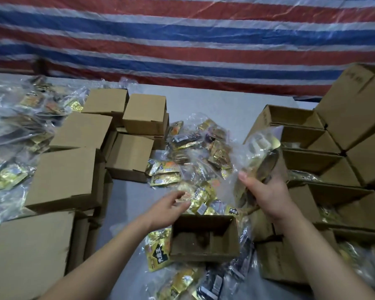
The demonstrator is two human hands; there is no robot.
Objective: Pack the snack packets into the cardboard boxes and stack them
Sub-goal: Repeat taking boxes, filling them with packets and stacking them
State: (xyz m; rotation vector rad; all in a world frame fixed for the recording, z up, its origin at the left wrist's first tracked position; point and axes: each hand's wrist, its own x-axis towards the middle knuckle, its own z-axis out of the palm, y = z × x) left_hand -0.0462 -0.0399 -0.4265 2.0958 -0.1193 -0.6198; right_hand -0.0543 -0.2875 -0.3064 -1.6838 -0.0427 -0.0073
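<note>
An open brown cardboard box point(204, 238) stands in the middle of the grey table point(126, 198), and inside it only the bare bottom shows. The right hand point(266, 191) grips a clear plastic bag of gold snack packets point(261, 152), raised above the table. The left hand point(170, 207) is relaxed and holds nothing, just beside the loose gold snack packets point(195, 161). Closed brown boxes point(72, 169) are stacked on the left. Open brown boxes point(307, 146) on the right hold shiny packets, partly hidden.

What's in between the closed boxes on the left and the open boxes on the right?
In the head view, a heap of snack packets in clear bags lies on the grey table between the closed boxes and the open boxes.
</note>
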